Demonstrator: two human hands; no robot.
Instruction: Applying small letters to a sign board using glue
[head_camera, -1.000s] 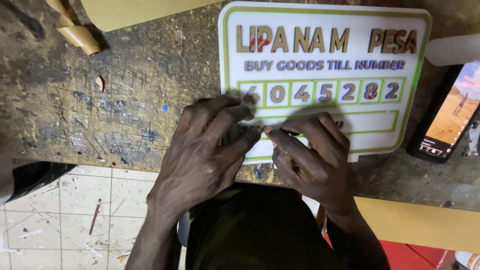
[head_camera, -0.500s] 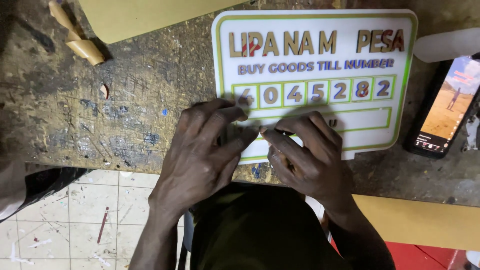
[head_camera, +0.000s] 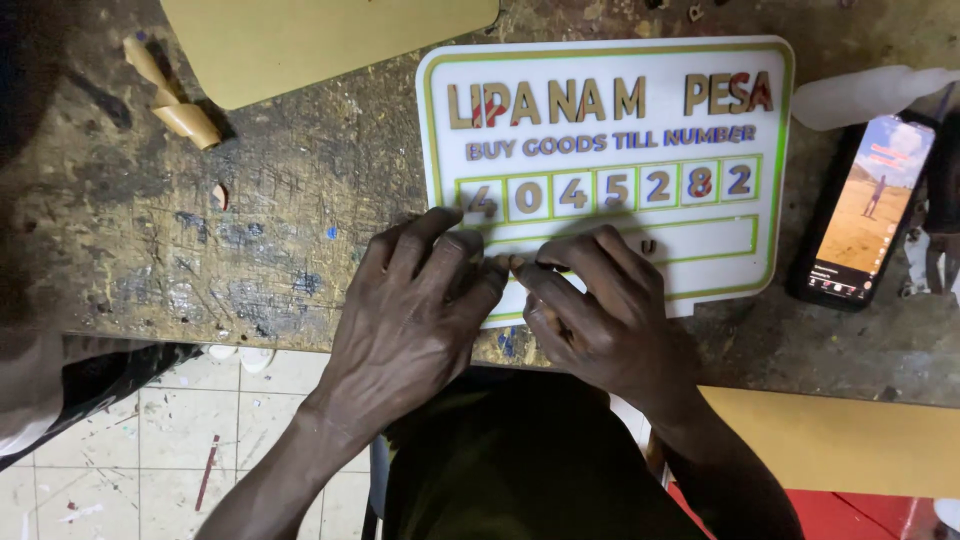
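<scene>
Item: white rectangular plastic sign board with green border and raised gold and purple lettering (head_camera: 700, 262), lay flat on the scarred, paint-flecked wooden bench (head_camera: 230, 250), its lower left edge under both hands. Left hand (head_camera: 415, 310) and right hand (head_camera: 600, 315) rested fingers-down, thumb tips meeting in a pinch on something too small to identify. Judged light, stiff and thin, glued letters likely fragile; best held by the bare edges.

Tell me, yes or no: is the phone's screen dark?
No. The phone lies on the workbench to the right of the white sign board with its screen lit, showing a sandy scene.
</scene>
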